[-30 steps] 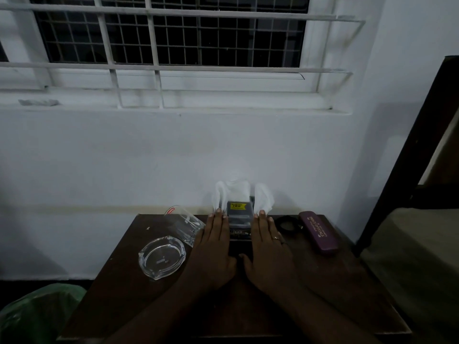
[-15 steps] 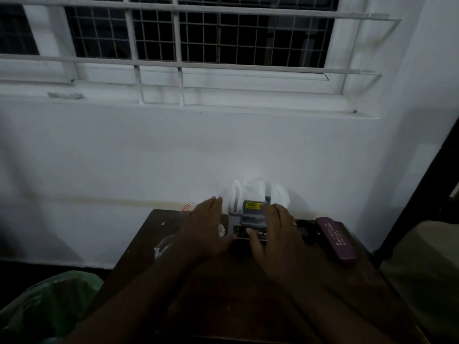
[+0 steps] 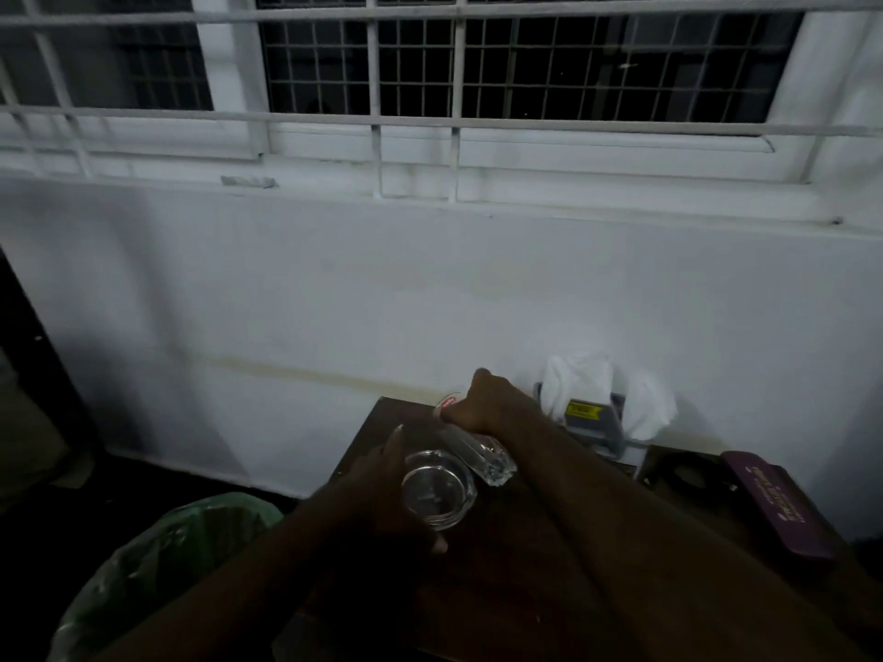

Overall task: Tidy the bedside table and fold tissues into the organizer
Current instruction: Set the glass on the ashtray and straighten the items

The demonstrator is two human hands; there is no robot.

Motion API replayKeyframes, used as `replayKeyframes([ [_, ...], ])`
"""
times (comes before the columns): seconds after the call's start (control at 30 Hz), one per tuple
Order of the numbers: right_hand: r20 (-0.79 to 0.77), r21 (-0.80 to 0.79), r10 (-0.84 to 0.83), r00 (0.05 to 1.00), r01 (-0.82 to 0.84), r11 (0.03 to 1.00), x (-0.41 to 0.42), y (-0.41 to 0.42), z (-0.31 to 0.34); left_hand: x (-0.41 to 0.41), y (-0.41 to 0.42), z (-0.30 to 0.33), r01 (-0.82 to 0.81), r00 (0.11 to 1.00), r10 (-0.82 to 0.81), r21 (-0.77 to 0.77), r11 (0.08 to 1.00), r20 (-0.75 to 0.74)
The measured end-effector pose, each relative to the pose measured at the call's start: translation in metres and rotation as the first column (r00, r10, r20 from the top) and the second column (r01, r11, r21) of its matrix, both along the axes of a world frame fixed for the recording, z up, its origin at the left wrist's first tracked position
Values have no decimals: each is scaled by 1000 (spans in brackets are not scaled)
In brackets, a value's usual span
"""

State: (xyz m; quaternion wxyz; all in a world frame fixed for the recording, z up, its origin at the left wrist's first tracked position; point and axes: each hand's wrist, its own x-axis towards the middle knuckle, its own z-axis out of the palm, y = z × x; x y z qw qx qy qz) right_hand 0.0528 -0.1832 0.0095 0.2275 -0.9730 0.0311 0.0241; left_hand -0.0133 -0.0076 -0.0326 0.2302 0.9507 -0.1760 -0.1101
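Note:
On the dark wooden bedside table point(image 3: 382, 415) a grey organizer point(image 3: 595, 425) stands against the wall with white tissues point(image 3: 580, 377) sticking up from it. My left hand point(image 3: 387, 494) is wrapped around a round clear glass ashtray point(image 3: 437, 489), with fingers on its far side and thumb on its near side. My right hand point(image 3: 489, 403) reaches across and is closed on the top end of a clear glass tumbler point(image 3: 478, 453) that leans tilted just behind the ashtray. Both forearms cover much of the tabletop.
A purple case point(image 3: 779, 511) lies at the table's right side, with a dark ring-shaped object point(image 3: 688, 475) beside it. A bin lined with a green bag point(image 3: 167, 566) stands on the floor left of the table. A white wall and barred window are behind.
Both hands left the organizer and moved left; the left one has taken the ashtray and the right one has taken the tumbler. The view has swung to the left.

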Motion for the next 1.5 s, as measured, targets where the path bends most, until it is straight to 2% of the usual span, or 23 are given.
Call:
replayKeyframes([
  [0.13,-114,-54,-49,992,43,998,13,7,-11,-7,4,-15,-69,994,72,-42,997,80],
  [0.23,-126,-56,-53,991,46,997,16,10,-15,-6,7,-20,-81,990,92,-106,991,106],
  [0.43,-13,-84,-48,999,47,995,14,11,-16,-3,6,-23,-76,990,96,-185,980,103],
  [0.6,203,-78,-29,979,46,996,7,8,-3,5,5,-24,-79,991,103,-246,966,86],
  [0.7,365,19,-49,930,45,999,4,7,15,22,0,-27,-155,988,153,-272,950,-29],
  [0.77,435,153,-73,898,6,988,3,6,23,37,-8,-28,-144,989,145,-308,940,-19],
  [0.87,455,345,-93,886,-78,935,-1,2,25,58,-17,-25,-92,995,98,-297,951,8],
  [0.93,449,418,-123,885,-86,904,-3,-1,18,72,-20,-24,-95,995,103,-320,943,6],
  [1.0,456,448,-159,875,-71,891,-4,-2,8,86,-21,-24,-112,993,119,-336,935,1],
  [1.1,489,443,-209,847,-35,896,-3,0,-8,98,-22,-24,-165,983,180,-271,948,32],
  [1.2,521,445,-257,814,-1,896,-1,1,-20,104,-22,-22,-157,985,168,-233,960,27],
  [1.33,521,472,-306,797,29,881,5,-1,-31,116,-23,-29,-121,993,109,-322,939,-55],
  [1.5,506,492,-342,792,60,868,6,-3,-41,114,-24,-27,-110,994,106,-364,925,-30],
])
